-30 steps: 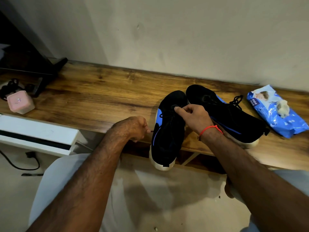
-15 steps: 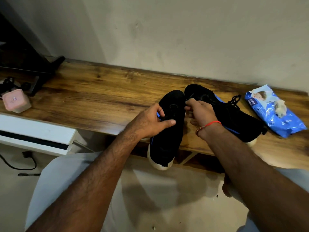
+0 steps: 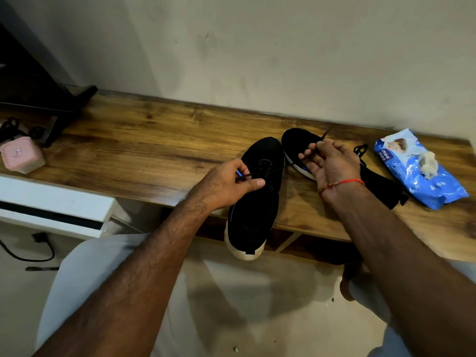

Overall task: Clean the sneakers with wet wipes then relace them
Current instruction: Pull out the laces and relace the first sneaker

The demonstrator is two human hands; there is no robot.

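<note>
Head view, looking down over a long wood-grain table [image 3: 154, 140] set against a pale wall. Near sneaker of black knit with a cream sole [image 3: 253, 202] lying toe-away, heel hanging past the table's front edge. Left hand [image 3: 229, 182] resting on its upper, thumb and curled fingers pinching one end of the thin black lace [image 3: 273, 171]. Right hand [image 3: 327, 163] raised just beyond and to the right, palm turned up, fingertips gripping the lace's other end — strand stretched across between the two hands. Thin red thread bracelet [image 3: 345, 182] round the right wrist. Second black sneaker with a white and blue sole edge [image 3: 296, 143] behind that hand, mostly hidden by it, laces showing at its far side. Blue wet-wipe pack [image 3: 417, 173] at the table's right end, well apart from the near shoe, with a crumpled used wipe [image 3: 427, 162] on top. Far left — small pink lidded box [image 3: 22, 157] beside black cables, and a dark stand foot [image 3: 64, 109] behind it.
</note>
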